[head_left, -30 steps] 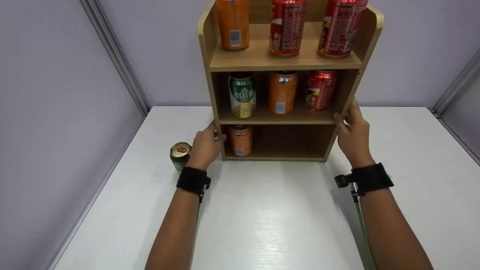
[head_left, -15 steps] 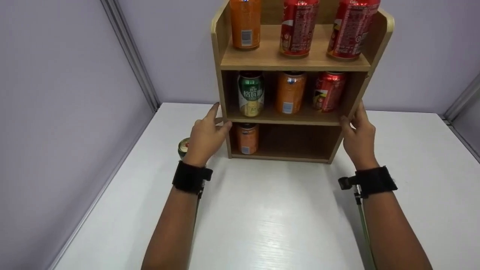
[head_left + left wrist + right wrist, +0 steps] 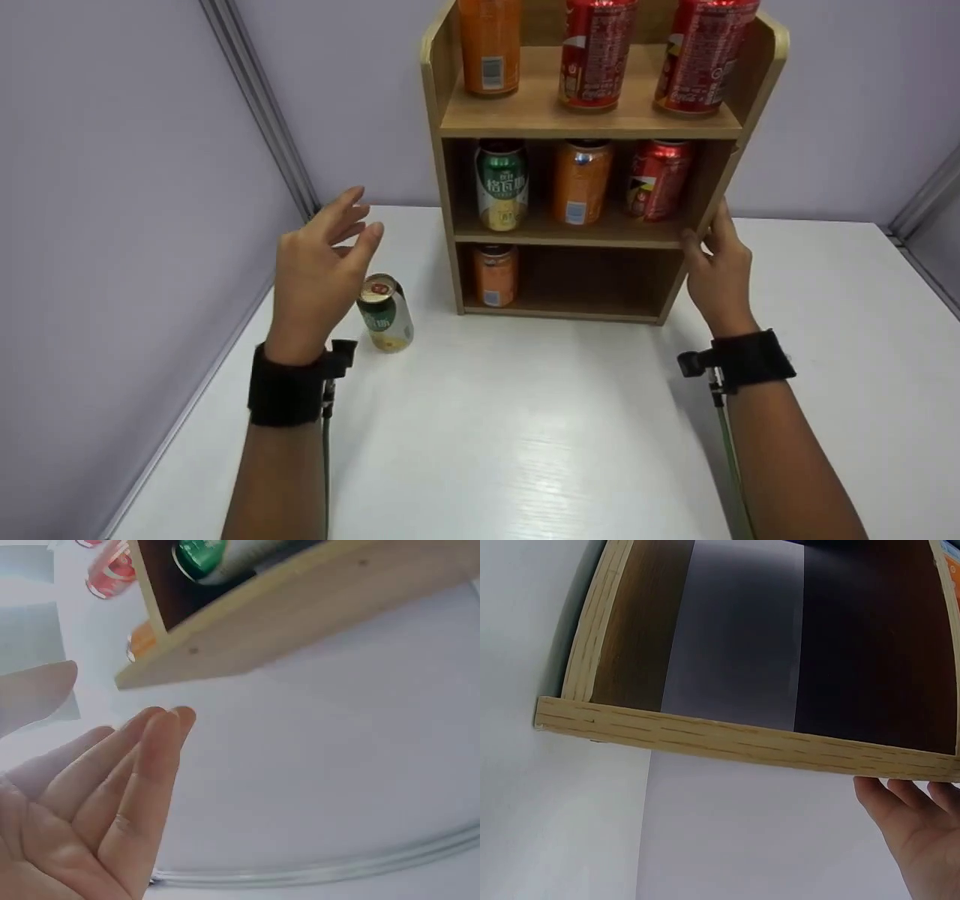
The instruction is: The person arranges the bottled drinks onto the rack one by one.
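My left hand (image 3: 313,274) is raised off the shelf, fingers loosely bent and nothing held. Just right of it and lower, a green-and-white drink can (image 3: 390,321) stands on the table. In the left wrist view the same hand (image 3: 97,810) is apart from the wooden shelf's side panel (image 3: 300,626). The three-tier wooden shelf (image 3: 592,133) stands upright at the back. My right hand (image 3: 720,281) touches its right side, thumb at the front edge. In the right wrist view, extended fingertips (image 3: 868,786) meet the outer face of the panel (image 3: 780,746).
On the top tier stand an orange can (image 3: 490,45) and two red cola cans. The middle tier has a green can (image 3: 502,187), an orange can (image 3: 583,184) and a red can (image 3: 660,180). One orange can (image 3: 496,277) is bottom left. Walls (image 3: 150,187) border the white table.
My left hand has let go of the shelf's left side and moved left, uncovering the green can. The right hand stays at the shelf. Earlier, the shelf shifted slightly right in the view.
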Tool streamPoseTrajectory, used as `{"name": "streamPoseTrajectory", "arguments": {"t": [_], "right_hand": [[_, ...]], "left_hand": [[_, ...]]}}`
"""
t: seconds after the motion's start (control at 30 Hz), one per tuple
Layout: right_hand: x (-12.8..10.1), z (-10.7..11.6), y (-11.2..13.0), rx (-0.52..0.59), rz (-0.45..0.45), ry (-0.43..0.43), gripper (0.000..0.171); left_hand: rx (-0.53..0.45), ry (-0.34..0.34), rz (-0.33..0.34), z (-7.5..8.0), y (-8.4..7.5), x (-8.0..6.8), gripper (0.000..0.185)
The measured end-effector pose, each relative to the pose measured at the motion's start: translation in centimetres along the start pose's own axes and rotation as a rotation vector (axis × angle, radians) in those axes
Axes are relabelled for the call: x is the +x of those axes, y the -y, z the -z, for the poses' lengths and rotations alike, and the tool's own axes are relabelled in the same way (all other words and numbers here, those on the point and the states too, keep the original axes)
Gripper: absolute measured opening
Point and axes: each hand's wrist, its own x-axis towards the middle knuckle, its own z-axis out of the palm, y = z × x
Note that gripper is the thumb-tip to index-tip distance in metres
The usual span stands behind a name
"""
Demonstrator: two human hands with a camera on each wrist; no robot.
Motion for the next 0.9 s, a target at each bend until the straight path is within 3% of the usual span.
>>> {"name": "streamPoseTrajectory", "arguments": {"t": [0.13,0.3,0.43,0.7,0.9], "right_hand": [[-0.2,-0.2,0.4,0.007,-0.021,0.005,0.061],[0.2,-0.3,-0.7,0.003,-0.03,0.008,0.061],[0.3,0.2,-1.1,0.006,-0.023,-0.011,0.061],[-0.2,-0.1,-1.4,0.003,-0.002,0.005,0.06],[0.2,-0.2,-1.2,0.004,0.012,0.002,0.059]], "left_hand": [[0.056,0.042,0.096,-0.2,3.2,-1.0,0.044],[0.038,0.21,0.287,-1.8,7.0,-1.9,0.066],[-0.008,0.309,0.397,-3.4,8.5,-1.8,0.079],[-0.004,0.42,0.499,-4.1,10.4,-1.9,0.091],[-0.02,0.483,0.509,-4.2,10.9,-1.8,0.099]]}}
